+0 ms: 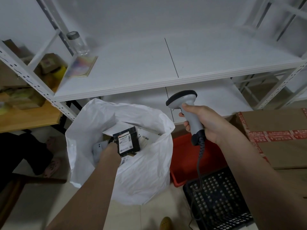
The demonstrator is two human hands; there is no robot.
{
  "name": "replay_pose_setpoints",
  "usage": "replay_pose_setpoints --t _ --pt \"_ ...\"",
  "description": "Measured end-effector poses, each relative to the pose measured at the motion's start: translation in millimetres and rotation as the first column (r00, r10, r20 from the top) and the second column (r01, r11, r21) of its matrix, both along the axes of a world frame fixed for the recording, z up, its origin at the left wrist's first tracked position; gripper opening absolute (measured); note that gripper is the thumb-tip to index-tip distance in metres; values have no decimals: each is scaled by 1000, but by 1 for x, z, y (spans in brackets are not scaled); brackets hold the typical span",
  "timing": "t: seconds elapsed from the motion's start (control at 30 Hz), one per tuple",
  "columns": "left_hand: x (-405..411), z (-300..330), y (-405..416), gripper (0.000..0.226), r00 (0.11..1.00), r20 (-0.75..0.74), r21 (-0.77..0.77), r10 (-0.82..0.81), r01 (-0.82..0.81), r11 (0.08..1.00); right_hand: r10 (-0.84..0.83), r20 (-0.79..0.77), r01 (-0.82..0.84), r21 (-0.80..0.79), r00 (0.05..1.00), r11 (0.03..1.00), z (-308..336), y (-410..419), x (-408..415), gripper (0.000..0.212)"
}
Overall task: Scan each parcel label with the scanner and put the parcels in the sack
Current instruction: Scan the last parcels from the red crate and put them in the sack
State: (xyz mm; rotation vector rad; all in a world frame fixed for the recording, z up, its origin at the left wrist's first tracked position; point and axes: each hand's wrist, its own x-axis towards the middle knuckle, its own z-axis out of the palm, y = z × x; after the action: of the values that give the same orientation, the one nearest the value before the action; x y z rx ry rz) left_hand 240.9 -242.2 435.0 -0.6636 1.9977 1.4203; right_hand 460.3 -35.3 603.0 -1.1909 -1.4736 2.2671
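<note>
White shelf across the back. Below, white sack standing open on the floor. Inside its mouth, black parcel (label up), pinched at its edge by left hand reaching in. Beside the sack, grey scanner gripped by right hand, fingers wrapped round the handle.

A parcel storeroom: white slotted shelving, taped cartons, a sack of labelled parcels, plastic crates and a corded scanner.
</note>
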Motion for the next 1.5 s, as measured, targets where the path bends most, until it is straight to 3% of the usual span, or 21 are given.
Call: replay_pose_setpoints --t 0.13,0.2,0.23,0.27,0.33,0.43,0.53,0.63,0.87,0.97,1.03,1.07,1.13,1.2,1.27,1.37,1.5 --pt "0 -7 11 13 984 81 -9 157 -157 988 -17 -6 17 -11 1000 1000 -1 3 3 31" --pt "9 6 22 2 981 29 36 192 -193 981 -27 -6 27 -8 1000 1000 -1 5 6 31" --pt "13 12 28 7 999 23 -7 38 -38 999 -33 -4 33 -4 999 999 -2 7 7 31" --pt "21 25 31 15 1000 -1 -35 3 -3 999 -38 1 38 4 999 999 -3 8 9 31" --pt "24 28 35 33 997 -75 84 -5 12 996 -58 13 57 13 998 998 -6 10 13 29" --pt "24 17 34 34 984 -179 -109 -12 -8 994 -121 48 122 -2 991 993 -17 10 14 26" --pt "41 34 20 23 936 -348 -159 -56 0 987 -175 92 180 -46 980 983 -36 12 10 22" --pt "48 38 -5 33 897 -441 -303 -30 -118 946 -183 119 187 -23 976 982 -61 17 -5 9" --pt "46 23 -67 66 870 -462 -592 -173 -157 790 -222 208 231 -20 953 973 -118 17 -39 18" --pt "44 18 -83 73 888 -458 -642 -44 -296 707 -218 240 225 1 946 974 -139 16 -54 22" --pt "42 20 -91 62 875 -480 -645 54 -394 654 -218 258 213 49 941 976 -154 20 -63 27" --pt "38 17 -96 53 875 -476 -636 92 -415 650 -226 274 212 78 935 974 -160 23 -68 30" --pt "29 8 -105 65 903 -421 -673 84 -373 639 -239 314 205 139 919 969 -169 29 -76 34" --pt "23 -1 -113 52 927 -364 -638 95 -322 699 -258 344 211 169 903 963 -178 32 -84 33" --pt "17 -9 -119 38 941 -304 -499 149 -290 817 -261 380 215 160 887 963 -188 35 -93 25" --pt "3 -5 -114 8 948 -244 -301 206 -276 913 -205 455 154 148 866 977 -204 37 -105 19" --pt "-18 12 -90 9 966 -80 -90 247 -254 963 -222 456 176 141 862 974 -212 32 -109 28"
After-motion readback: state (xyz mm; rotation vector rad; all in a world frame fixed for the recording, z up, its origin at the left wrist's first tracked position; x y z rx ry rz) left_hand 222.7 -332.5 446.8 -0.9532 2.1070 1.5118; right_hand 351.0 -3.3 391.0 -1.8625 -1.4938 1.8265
